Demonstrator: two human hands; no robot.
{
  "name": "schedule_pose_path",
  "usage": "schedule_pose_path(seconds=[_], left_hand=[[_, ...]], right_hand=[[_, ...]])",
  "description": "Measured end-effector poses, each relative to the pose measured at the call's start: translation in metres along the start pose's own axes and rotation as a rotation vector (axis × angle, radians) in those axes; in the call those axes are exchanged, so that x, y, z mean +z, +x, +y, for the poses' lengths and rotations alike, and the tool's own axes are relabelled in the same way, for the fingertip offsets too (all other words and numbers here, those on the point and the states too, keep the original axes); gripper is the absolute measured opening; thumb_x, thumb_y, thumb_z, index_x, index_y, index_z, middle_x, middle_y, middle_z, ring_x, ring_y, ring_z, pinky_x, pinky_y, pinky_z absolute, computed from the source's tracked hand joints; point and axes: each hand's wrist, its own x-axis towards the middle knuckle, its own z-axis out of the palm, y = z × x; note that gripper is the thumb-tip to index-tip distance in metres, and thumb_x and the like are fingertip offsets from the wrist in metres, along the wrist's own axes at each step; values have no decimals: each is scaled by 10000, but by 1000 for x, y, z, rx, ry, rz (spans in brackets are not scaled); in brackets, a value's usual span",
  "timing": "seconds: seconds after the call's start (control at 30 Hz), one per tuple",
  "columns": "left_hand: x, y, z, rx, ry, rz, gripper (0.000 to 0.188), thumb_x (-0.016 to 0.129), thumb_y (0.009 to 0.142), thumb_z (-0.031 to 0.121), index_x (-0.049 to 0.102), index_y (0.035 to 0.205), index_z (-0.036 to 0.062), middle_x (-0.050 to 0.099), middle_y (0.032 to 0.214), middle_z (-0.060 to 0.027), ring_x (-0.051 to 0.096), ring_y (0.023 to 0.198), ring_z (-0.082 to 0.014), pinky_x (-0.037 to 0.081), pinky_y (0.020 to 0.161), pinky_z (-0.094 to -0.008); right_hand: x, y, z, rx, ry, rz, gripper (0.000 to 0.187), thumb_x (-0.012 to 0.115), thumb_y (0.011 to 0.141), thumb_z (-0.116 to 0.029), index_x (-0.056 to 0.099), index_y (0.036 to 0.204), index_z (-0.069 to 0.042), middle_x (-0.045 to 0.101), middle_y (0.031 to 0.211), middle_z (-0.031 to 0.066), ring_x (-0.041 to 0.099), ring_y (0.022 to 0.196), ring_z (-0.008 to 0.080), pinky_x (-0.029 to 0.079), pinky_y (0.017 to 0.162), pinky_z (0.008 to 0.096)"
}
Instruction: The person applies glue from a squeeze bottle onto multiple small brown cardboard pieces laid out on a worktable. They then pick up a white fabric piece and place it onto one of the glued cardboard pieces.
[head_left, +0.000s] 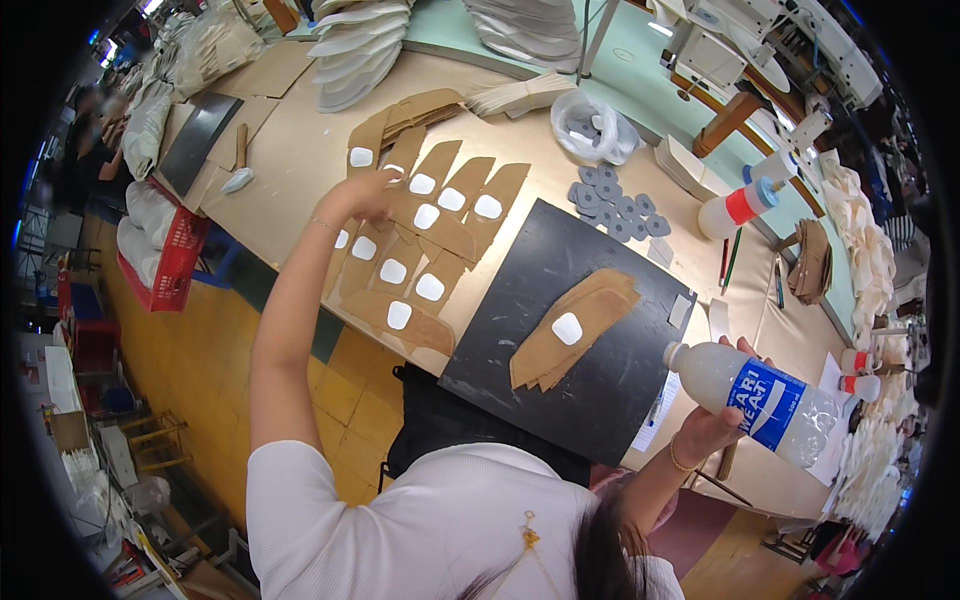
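- The right hand [710, 428], at four o'clock from the black board, was closed around a bottle, thumb on the near side and fingers showing beyond it.
- The left hand [365, 195], at ten o'clock, had its fingers bent down over the brown spread; whether they pinched a piece, I could not tell.
- That bottle [775, 405] was translucent plastic, rounded, with a glossy blue label; it lay tilted in the grasp, its narrow neck toward ten o'clock.
- Under the left hand, brown pieces [468, 240] overlapped in rows: flat, matt, long and curved, many bearing white patches [399, 315] shaped like rounded squares.
- A fanned stack [605, 300] of similar brown pieces rested on the smooth, scuffed black board [530, 260], its long axis between one and two o'clock, one white patch on top.
- At one o'clock from the board, flat grey rings [610, 205] lay clustered just below a crinkled clear plastic bag [590, 130].
- At two o'clock stood a bottle with a red-orange band [737, 207].
- The lowest brown pieces reached close to the table's near edge; dark board surface framed the stack, and glossy tan table covering [300, 150] showed beyond the left hand toward ten o'clock.
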Motion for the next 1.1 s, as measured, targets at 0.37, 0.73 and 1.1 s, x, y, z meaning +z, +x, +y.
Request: schedule_pose_path(seconds=[0.37, 0.73, 1.1], left_hand=[[69, -66, 118, 512, -445, 63, 227, 682, 778, 153, 605, 939, 14, 597, 784, -89, 573, 740, -155, 468, 670, -280], [131, -111, 182, 487, -481, -37, 348, 750, 700, 191, 533, 917, 28, 549, 889, -120, 561, 834, -257, 456, 735, -355], [149, -130, 178, 481, -432, 230, 227, 730, 728, 116, 529, 749, 11, 548, 739, -86, 549, 662, -206, 458, 625, -311]], right_hand=[[4, -2, 0, 64, 133, 21, 973, 719, 638, -606, 309, 1277, 3, 555, 1109, 273, 609, 951, 391, 521, 829, 482], [-5, -1, -2, 57, 105, -3, 930, 695, 656, -622, 347, 1251, 3, 554, 1102, 266, 612, 957, 368, 509, 862, 514], [4, -8, -3, 89, 133, -47, 934, 692, 678, -601, 324, 1277, 14, 549, 1115, 263, 601, 968, 397, 515, 839, 503]])
